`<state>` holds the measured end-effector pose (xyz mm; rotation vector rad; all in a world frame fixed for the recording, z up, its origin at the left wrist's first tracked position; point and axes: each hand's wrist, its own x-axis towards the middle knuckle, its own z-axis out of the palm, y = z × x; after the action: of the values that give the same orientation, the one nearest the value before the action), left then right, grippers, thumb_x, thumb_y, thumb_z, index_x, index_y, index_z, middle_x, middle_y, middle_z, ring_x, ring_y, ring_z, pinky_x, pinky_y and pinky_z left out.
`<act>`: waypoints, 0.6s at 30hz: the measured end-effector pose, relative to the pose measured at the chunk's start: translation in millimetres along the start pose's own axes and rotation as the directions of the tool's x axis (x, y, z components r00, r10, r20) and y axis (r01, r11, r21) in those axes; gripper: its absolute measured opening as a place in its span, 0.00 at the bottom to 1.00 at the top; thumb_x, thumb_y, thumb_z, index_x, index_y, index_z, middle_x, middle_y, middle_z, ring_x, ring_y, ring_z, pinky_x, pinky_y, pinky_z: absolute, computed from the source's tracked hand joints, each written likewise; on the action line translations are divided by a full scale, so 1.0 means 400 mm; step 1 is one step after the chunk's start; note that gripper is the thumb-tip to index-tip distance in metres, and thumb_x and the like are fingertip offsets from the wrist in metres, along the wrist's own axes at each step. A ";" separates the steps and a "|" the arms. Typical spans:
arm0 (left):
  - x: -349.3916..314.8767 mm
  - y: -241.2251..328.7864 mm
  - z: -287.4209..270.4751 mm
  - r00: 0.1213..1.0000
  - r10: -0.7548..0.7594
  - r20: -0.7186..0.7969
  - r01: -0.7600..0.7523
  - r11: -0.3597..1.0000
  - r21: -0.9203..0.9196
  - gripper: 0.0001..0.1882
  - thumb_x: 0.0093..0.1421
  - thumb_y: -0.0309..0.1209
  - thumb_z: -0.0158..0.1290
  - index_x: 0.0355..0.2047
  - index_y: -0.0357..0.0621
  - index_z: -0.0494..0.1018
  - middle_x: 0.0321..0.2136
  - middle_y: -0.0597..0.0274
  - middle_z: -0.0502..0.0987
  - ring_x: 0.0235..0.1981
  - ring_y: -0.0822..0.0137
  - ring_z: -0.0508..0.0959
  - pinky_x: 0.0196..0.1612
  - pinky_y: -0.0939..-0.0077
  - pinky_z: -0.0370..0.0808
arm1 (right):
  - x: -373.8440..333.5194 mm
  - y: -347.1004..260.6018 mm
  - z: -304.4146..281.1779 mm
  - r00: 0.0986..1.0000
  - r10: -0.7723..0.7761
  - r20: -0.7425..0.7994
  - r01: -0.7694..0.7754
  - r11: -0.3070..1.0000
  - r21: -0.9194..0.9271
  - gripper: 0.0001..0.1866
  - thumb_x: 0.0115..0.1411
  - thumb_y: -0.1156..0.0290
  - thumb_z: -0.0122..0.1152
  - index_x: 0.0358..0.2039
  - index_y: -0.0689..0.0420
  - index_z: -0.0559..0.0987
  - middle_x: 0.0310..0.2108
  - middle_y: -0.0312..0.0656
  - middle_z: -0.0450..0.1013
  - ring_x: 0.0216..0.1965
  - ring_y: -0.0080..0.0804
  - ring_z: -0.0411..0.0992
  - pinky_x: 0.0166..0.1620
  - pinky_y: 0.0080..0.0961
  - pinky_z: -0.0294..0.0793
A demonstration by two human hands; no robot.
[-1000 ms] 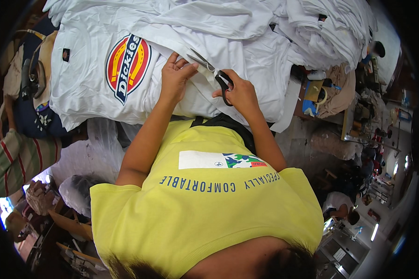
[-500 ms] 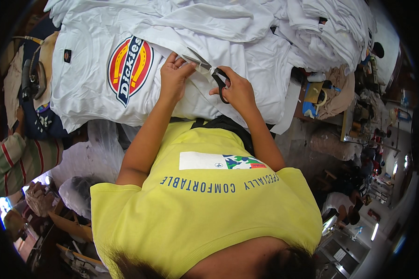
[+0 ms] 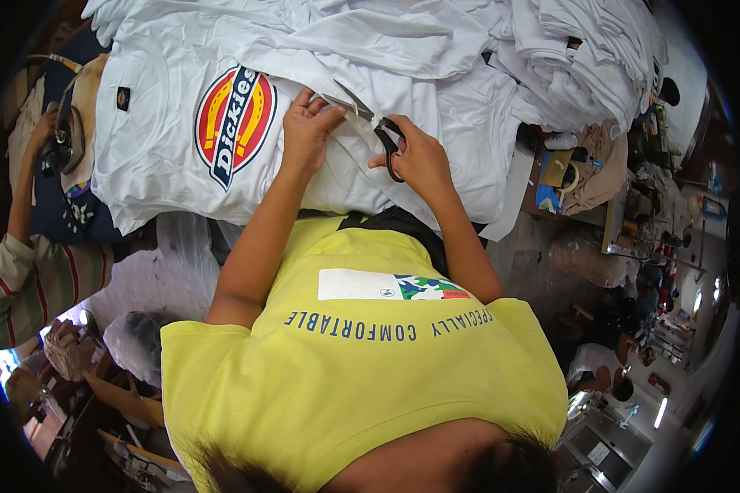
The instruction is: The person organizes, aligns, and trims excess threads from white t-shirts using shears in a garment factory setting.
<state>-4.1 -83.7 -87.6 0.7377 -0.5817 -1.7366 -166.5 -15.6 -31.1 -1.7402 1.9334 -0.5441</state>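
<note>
Left hand (image 3: 306, 135): thumb and fingertips pinch an edge of white fabric (image 3: 347, 174), apparently to lift it and keep it taut so the blades get a clear bite. Can't tell how many layers are in the pinch. Right hand (image 3: 422, 160): fingers wrapped round the black handles of the scissors (image 3: 388, 149), blades up and left, tips by the left fingertips. Blades look parted; loops partly hidden, so can't tell exactly which fingers are threaded. That angle likely lets both wrists sit easy in front of the body. The fabric lies on the near side of the work surface, right of a white shirt with a round red-and-yellow print (image 3: 237, 127); folds merge, so can't say if it's the same garment. Shirt is spread flat, print up, probably for easy viewing and stacking. Garment pile (image 3: 584, 57) sits far right, presumably to leave elbow room. Tape roll (image 3: 569, 179) is near right, off the cloth. Far left, a co-worker's hand (image 3: 48, 127) is at an iron (image 3: 76, 146), well apart from the blades.
</note>
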 end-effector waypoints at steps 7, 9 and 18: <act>0.005 0.009 0.000 1.000 -0.006 0.002 0.006 1.000 0.018 0.21 0.48 0.16 0.53 0.43 0.38 0.64 0.34 0.60 0.74 0.34 0.71 0.75 0.39 0.79 0.74 | 0.012 0.007 -0.001 0.999 0.024 0.034 -0.027 0.995 0.092 0.28 0.37 0.61 0.71 0.40 0.52 0.71 0.17 0.40 0.69 0.19 0.36 0.70 0.24 0.28 0.67; 0.014 0.014 -0.004 1.000 -0.025 0.004 0.025 1.000 -0.007 0.20 0.49 0.16 0.53 0.43 0.38 0.64 0.34 0.60 0.74 0.34 0.71 0.75 0.39 0.79 0.74 | 0.004 0.027 0.002 0.996 0.060 0.065 -0.076 0.962 0.264 0.27 0.37 0.61 0.70 0.39 0.52 0.71 0.16 0.42 0.71 0.20 0.39 0.71 0.24 0.31 0.67; 0.030 0.040 -0.009 0.998 0.020 0.062 -0.022 0.999 0.031 0.23 0.48 0.15 0.51 0.46 0.37 0.64 0.37 0.58 0.74 0.35 0.70 0.76 0.39 0.79 0.74 | 0.013 -0.016 -0.024 0.998 0.023 0.055 -0.020 0.998 -0.053 0.31 0.35 0.57 0.71 0.41 0.51 0.71 0.19 0.42 0.71 0.22 0.39 0.70 0.27 0.31 0.67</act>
<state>6.6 -99.8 -81.1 0.6999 -0.6575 -1.7392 -167.7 -21.5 -20.0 -1.7463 1.9418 -0.4361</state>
